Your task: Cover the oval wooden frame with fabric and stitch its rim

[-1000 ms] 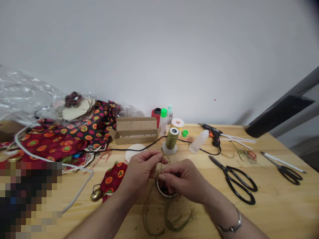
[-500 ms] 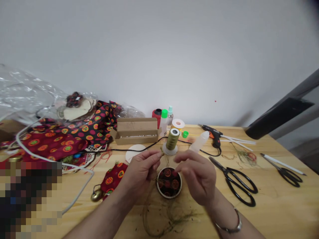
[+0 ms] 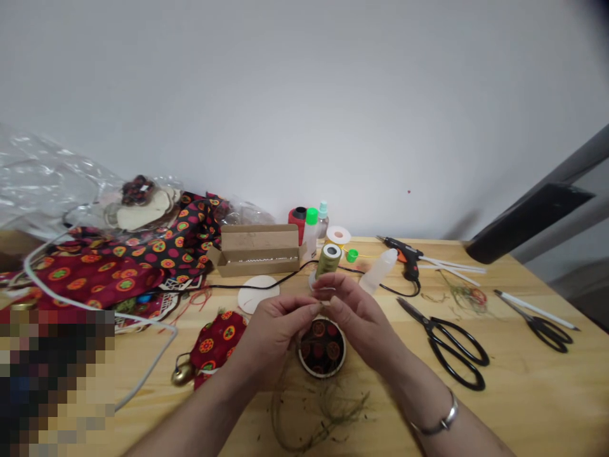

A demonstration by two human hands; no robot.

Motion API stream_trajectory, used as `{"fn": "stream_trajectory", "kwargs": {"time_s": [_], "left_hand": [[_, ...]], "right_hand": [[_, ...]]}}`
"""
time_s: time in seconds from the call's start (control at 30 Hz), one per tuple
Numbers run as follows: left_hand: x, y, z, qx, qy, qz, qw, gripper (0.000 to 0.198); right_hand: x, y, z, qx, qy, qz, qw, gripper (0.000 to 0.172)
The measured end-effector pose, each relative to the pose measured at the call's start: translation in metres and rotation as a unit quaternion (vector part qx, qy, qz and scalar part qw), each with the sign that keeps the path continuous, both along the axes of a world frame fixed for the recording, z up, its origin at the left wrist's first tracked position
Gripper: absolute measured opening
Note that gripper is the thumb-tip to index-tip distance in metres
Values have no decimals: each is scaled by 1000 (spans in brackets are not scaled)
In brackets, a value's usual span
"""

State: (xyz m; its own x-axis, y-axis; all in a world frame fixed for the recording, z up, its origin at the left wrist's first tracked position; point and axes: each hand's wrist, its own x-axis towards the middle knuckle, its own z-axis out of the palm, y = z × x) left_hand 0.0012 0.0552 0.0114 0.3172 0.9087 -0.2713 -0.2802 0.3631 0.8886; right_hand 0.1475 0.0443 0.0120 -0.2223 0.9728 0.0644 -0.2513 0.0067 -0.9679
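Above the round, dark fabric-covered piece (image 3: 321,348) with a pale rim, my two hands meet at the fingertips. My left hand (image 3: 280,327) is closed in a pinch on fine olive-green thread (image 3: 280,393), which trails down to the table. Thumb and fingers of my right hand (image 3: 359,317) pinch at the same spot, apparently on the thread too; the fingertips partly hide it. Just behind them stands a spool of olive thread (image 3: 329,261). Loose green strands (image 3: 333,425) lie in front of the round piece.
Large black-handled scissors (image 3: 445,346) lie right, with a glue gun (image 3: 404,254) and white squeeze bottle (image 3: 378,271) behind. Left are a red patterned fabric piece (image 3: 219,339), a brass bell (image 3: 181,374), a white disc (image 3: 258,293) and an open cardboard box (image 3: 259,261).
My right hand has moved left and inward, and its fingertips now meet those of my left hand. My left hand has stayed nearly in place, still pinching.
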Motion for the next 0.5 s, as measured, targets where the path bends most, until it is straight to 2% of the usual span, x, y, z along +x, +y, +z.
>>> {"fn": "stream_trajectory", "kwargs": {"time_s": [0.17, 0.27, 0.33, 0.37, 0.43, 0.5], "left_hand": [[0, -1, 0, 20, 2, -56, 998, 12], [-1, 0, -1, 1, 10, -47, 999, 12], [-2, 1, -2, -18, 17, -28, 999, 12], [-2, 1, -2, -24, 18, -20, 999, 12], [-3, 3, -2, -30, 19, -6, 999, 12], [-3, 3, -3, -33, 19, -2, 999, 12]], "right_hand": [[8, 3, 5, -72, -105, 55, 990, 41], [13, 7, 4, -46, -199, 49, 978, 43], [17, 10, 2, 24, -302, -36, 952, 41], [19, 11, 0, 77, -358, -104, 925, 37], [22, 11, -2, 203, -431, -250, 843, 24], [22, 10, -2, 310, -421, -349, 777, 16]]}}
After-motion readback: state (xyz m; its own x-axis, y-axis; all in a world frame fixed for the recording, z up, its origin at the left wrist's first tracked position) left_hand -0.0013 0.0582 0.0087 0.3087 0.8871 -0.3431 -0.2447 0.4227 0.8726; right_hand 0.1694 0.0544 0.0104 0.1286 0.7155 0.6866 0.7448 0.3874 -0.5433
